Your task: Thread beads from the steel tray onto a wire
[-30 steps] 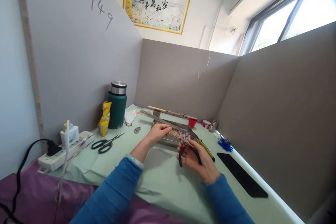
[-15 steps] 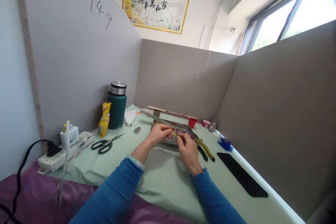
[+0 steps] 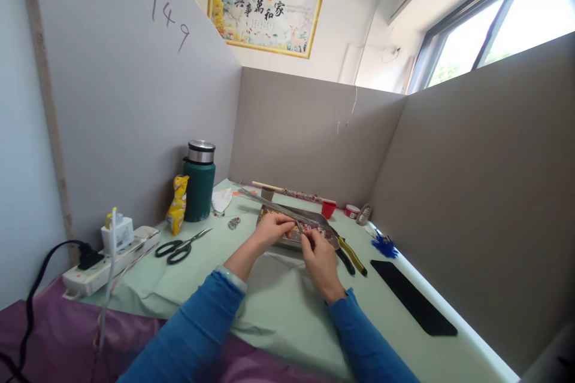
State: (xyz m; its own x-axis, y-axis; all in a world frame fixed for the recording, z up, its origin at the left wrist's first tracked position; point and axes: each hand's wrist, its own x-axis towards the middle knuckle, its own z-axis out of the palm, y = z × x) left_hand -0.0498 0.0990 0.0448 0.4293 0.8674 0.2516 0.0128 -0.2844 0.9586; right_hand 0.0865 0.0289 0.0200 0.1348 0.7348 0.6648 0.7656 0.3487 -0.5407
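Observation:
My left hand and my right hand meet over the front edge of a metal tray of small beads. Both hands are closed in a pinch on a small beaded piece held between their fingertips; its exact form is too small to tell. Two pairs of pliers, one with yellow handles and one with black, lie on the green cloth just right of my right hand. A long thin metal strip lies across the tray behind my fingers.
Black scissors lie to the left. Behind them stand a green flask and a yellow packet, with a power strip at far left. A red cup, a blue tuft and a black pad are to the right. Grey partitions surround the table.
A second ago my right hand held the black-handled pliers. It has laid them beside the yellow pair and moved left to pinch the beaded piece with my left hand.

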